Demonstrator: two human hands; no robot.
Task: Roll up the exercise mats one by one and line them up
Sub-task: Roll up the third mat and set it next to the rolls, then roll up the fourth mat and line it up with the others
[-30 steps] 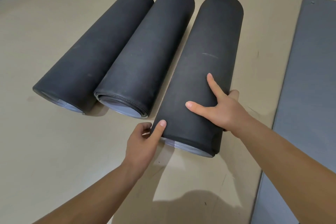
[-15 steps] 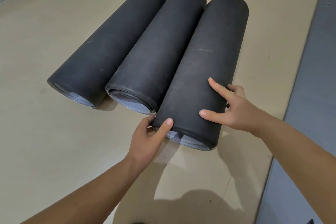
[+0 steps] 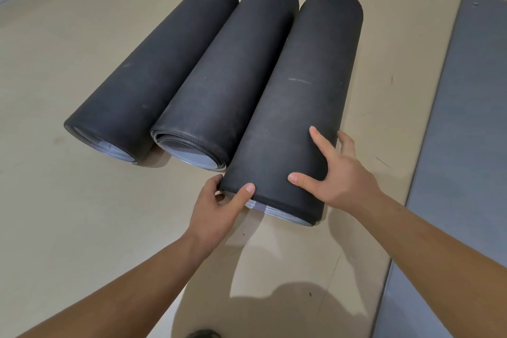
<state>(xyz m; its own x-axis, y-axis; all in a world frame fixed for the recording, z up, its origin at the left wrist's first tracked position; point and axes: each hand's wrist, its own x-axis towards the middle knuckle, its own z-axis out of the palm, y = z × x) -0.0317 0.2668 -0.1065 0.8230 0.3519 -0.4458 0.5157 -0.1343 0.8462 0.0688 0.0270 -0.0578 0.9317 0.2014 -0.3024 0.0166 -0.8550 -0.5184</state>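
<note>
At the bottom of the frame, two bare forearms are stretched forward over the floor (image 3: 68,214). Just below centre, the left hand (image 3: 219,207) is clamped on the near end of the right roll (image 3: 296,96). Its thumb is laid on top of the rim and its fingers are curled under the edge, seemingly so that the end layers are kept from springing open and the end can be steered. Beside it, the right hand (image 3: 338,175) is spread flat on the roll's outer flank, fingers straight and nothing grasped. By this press the roll is judged to be pushed sideways and kept from rolling off.

The right roll is laid through the centre of the frame, touching the middle roll (image 3: 227,71) along its length. Its near end is set closer to the viewer than the other two ends, so squaring up is probably in hand. Toward the upper left, the left roll (image 3: 153,63) is pressed against the middle one.

Along the right edge a flat mat (image 3: 466,132) is spread, not yet rolled, and it is taken to be the next one.
</note>
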